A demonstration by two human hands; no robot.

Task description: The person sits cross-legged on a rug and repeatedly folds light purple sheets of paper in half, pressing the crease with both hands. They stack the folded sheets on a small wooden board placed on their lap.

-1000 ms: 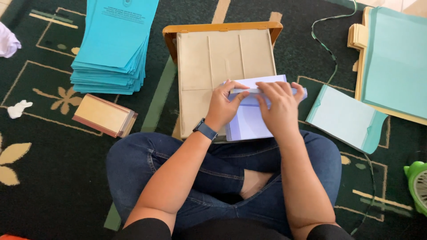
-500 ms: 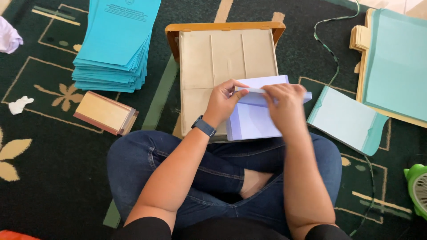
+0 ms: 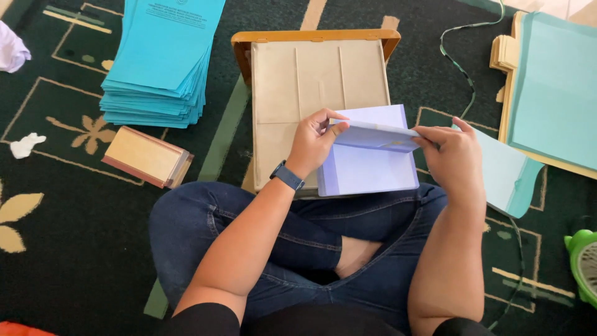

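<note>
Both hands, left hand [image 3: 313, 142] and right hand [image 3: 453, 157], pinch a folded lilac sheet [image 3: 373, 135] above the small surface's [image 3: 298, 81] near right corner.

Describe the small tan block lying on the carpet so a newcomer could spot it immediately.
Start at the tall stack of turquoise sheets at upper left. Just below it on the dark carpet lies the tan block, tilted. It alone is small, thick and tan with reddish edges.

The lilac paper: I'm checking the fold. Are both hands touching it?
Touching. The head view shows the left hand pinching one end of the folded lilac paper and the right hand gripping the other end.
</note>
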